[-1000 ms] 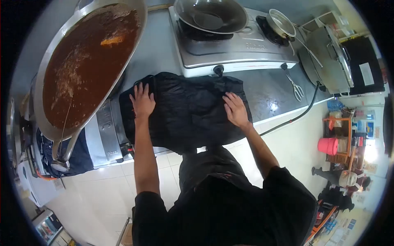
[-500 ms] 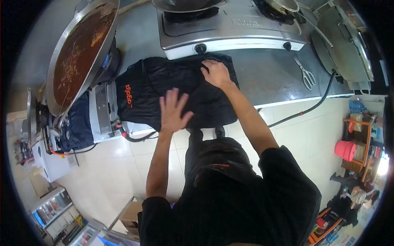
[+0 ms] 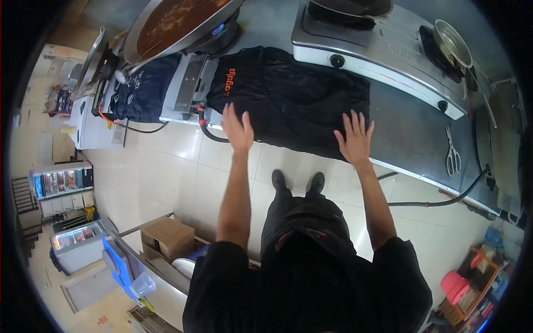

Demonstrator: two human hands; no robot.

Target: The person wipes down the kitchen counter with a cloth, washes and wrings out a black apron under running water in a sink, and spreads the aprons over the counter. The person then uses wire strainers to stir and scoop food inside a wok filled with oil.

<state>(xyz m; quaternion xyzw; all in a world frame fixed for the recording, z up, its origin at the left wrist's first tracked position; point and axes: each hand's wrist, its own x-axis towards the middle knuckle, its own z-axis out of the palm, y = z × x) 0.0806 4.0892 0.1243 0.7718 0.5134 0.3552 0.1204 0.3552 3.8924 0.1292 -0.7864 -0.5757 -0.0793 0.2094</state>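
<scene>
A black cloth (image 3: 294,97) with orange lettering lies spread along the front of the metal counter, its near edge hanging over the side. It may be an apron or other garment; its exact kind cannot be told. My left hand (image 3: 237,130) is open at the cloth's near left edge, fingers pointing away from me. At the near right part, my right hand (image 3: 356,139) is spread with its fingers over the fabric. Neither hand grips anything. Whether the palms press on the cloth or hover just above it is unclear.
Behind the cloth stands a two-burner gas stove (image 3: 383,61) with pans. A large wok (image 3: 132,44) of brown liquid sits to the left. Scissors (image 3: 452,152) lie on the right of the counter, near a black hose (image 3: 444,203). Behind me is a cardboard box (image 3: 168,236).
My right hand has drawn back from the cloth's far side to its near right edge. The cloth now lies flatter and wider. The camera view has turned and shifted.
</scene>
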